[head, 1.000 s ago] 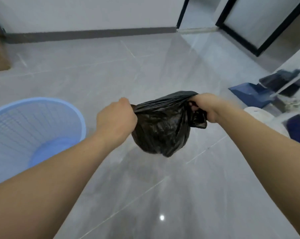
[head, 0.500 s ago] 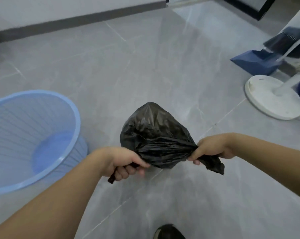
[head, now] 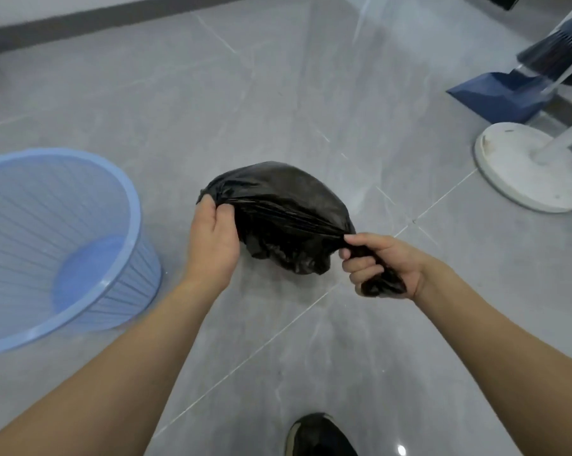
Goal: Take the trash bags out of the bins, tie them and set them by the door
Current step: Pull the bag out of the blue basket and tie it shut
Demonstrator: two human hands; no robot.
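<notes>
A small black trash bag (head: 281, 209), bulging and crumpled, hangs in the air above the grey tiled floor, held between both hands. My left hand (head: 214, 238) grips the bag's left end. My right hand (head: 376, 263) is closed around the bag's twisted right end, and a tail of plastic sticks out below the fist. The plastic is stretched taut between the two hands. A light blue mesh bin (head: 24, 311) stands to the left with no bag in it.
A white round fan base (head: 521, 182) stands at the right, with a dark blue dustpan (head: 495, 97) and a broom (head: 561, 51) behind it. My black shoe (head: 317, 436) shows at the bottom edge. A dark baseboard (head: 80, 21) runs along the far wall.
The view has tilted further down. My left hand has shifted up to the bag's upper left, and my right hand has pulled the twisted end out to the right and lower.
</notes>
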